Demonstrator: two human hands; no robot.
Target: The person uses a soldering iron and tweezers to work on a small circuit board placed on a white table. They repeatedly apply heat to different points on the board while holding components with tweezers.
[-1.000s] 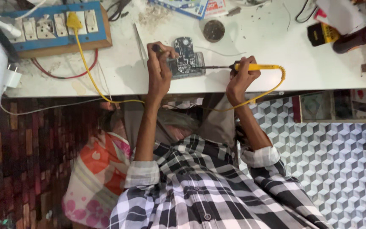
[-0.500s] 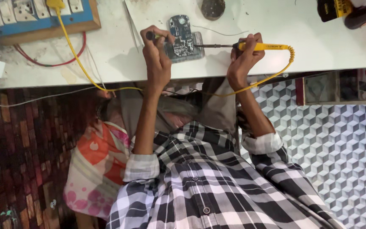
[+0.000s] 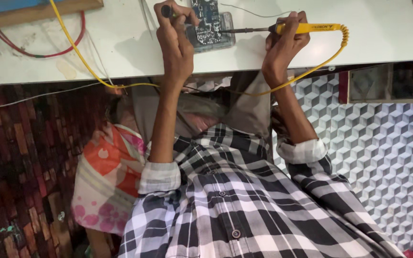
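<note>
Yellow-handled soldering iron (image 3: 307, 28) sits gripped in the right hand (image 3: 283, 45), its metal tip reaching left to a circuit board (image 3: 209, 21) on the white tabletop (image 3: 120, 52). Fingers of the left hand (image 3: 175, 36) close around a dark, slim tool (image 3: 168, 10) just left of the board. A yellow cord (image 3: 311, 67) loops below the right hand.

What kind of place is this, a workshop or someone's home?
Most likely a small electronics repair bench. The right hand holds a yellow soldering iron to a circuit board that the left hand steadies on a white worktable strewn with wires.
</note>
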